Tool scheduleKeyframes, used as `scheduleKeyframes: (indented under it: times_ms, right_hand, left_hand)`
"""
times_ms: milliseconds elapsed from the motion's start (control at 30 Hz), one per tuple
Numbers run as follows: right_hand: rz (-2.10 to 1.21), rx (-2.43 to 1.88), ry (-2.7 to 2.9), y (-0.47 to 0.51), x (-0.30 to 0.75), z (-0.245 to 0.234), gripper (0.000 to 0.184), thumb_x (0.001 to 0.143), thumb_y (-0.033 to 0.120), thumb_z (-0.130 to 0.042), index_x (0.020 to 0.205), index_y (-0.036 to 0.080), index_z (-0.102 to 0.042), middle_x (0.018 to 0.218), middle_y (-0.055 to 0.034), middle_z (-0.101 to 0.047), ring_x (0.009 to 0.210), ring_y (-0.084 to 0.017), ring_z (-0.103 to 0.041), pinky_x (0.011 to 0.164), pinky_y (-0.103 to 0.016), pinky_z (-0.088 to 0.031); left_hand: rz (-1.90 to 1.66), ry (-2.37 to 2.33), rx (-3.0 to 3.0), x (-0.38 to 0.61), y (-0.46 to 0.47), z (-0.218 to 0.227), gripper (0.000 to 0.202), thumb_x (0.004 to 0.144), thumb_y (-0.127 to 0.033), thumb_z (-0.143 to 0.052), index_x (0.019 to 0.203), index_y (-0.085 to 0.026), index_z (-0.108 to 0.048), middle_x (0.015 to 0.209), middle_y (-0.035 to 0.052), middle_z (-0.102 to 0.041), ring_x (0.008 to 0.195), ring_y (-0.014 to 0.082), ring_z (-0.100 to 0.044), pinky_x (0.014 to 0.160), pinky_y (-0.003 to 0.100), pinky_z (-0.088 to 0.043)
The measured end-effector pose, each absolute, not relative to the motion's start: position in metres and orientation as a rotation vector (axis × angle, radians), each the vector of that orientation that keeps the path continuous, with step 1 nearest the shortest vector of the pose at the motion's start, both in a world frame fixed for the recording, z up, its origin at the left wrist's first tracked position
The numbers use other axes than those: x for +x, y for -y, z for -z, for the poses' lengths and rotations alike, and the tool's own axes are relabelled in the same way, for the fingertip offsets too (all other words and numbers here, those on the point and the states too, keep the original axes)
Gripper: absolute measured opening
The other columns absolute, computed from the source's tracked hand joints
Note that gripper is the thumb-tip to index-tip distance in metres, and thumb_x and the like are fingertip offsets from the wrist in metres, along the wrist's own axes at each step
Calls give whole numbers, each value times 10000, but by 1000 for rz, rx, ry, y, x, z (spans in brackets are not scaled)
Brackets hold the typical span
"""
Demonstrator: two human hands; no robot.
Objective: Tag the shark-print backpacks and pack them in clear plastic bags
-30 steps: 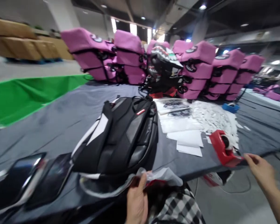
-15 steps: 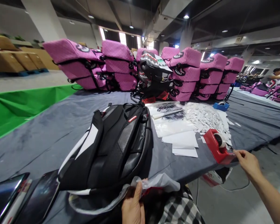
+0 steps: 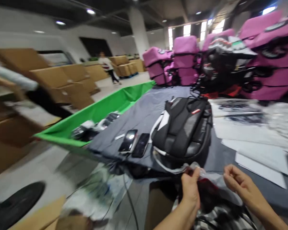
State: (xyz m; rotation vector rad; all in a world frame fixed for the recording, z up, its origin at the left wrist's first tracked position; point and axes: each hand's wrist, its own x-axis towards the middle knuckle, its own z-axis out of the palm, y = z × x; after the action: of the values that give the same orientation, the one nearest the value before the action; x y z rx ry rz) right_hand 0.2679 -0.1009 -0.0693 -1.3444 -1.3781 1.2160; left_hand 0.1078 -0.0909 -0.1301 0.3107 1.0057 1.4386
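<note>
A black backpack (image 3: 182, 131) with white and grey panels lies on the dark cloth-covered table. At its near end, my left hand (image 3: 191, 188) pinches the edge of a clear plastic bag (image 3: 219, 179). Something red shows through the plastic beside the fingers. To the right, close to the bag, my right hand (image 3: 241, 185) is closed with thumb and fingertips together. Anything held in it is too small or blurred to make out.
Two phones (image 3: 141, 145) lie left of the backpack. White sheets (image 3: 262, 163) are at the right. Stacked pink backpacks (image 3: 186, 60) line the back. A green cloth trough (image 3: 67, 135) borders the table's left side, with cartons (image 3: 69, 83) beyond. A person (image 3: 107, 65) stands farther off.
The view has swung left. My right hand has left the red tape dispenser and come in beside the plastic bag. My left hand still grips the bag's edge.
</note>
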Motion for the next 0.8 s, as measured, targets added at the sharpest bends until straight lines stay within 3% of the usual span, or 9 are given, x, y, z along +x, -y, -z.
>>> scheduleKeyframes:
  times_ms: [167, 333, 467, 667, 733, 800]
  right_hand:
    - [-881, -1218, 2135, 49, 225, 56, 515, 911, 727, -473, 745, 242, -521, 631, 17, -577, 556, -150, -516, 556, -260, -424]
    - [-422, -1271, 2345, 30, 226, 70, 447, 983, 621, -347, 759, 263, -494, 639, -4, -625, 507, -172, -559, 511, -281, -399]
    - [-232, -1287, 2375, 34, 224, 70, 359, 991, 513, -347, 787, 267, -511, 646, -4, -633, 516, -180, -594, 497, -279, -386]
    - [-502, -1387, 2315, 30, 235, 80, 340, 912, 559, -397, 812, 279, -562, 737, -36, -705, 610, -220, -669, 566, -317, -493]
    - [-679, -1390, 2231, 25, 247, 99, 390, 862, 640, -440, 888, 295, -620, 854, -66, -751, 738, -253, -719, 659, -335, -566]
    - [-740, -1432, 2107, 12, 258, 122, 466, 802, 753, -500, 926, 328, -647, 833, -83, -752, 797, -294, -730, 653, -343, -595]
  left_hand:
    - [-1535, -984, 217, 113, 90, 127, 631, 534, -470, -944, 979, -131, -653, 1006, 101, -743, 989, 250, -685, 939, 350, -502]
    - [-1556, -882, 233, 113, 91, 129, 605, 543, -441, -933, 985, -129, -663, 1052, 117, -739, 1061, 284, -669, 1013, 396, -476]
    - [-1546, -800, 275, 109, 94, 125, 683, 544, -480, -929, 1056, -110, -668, 1114, 144, -731, 1120, 314, -652, 1064, 435, -451]
    - [-1455, -984, 258, 111, 99, 142, 760, 680, -673, -797, 1164, -112, -626, 1266, 156, -680, 1260, 323, -587, 1142, 435, -401]
    - [-1430, -1103, 235, 113, 96, 159, 761, 672, -692, -797, 1154, -124, -643, 1220, 162, -695, 1258, 350, -587, 1109, 465, -443]
    - [-1385, -1134, 270, 114, 87, 177, 669, 700, -635, -814, 1164, -178, -666, 1165, 155, -706, 1219, 365, -603, 1007, 501, -520]
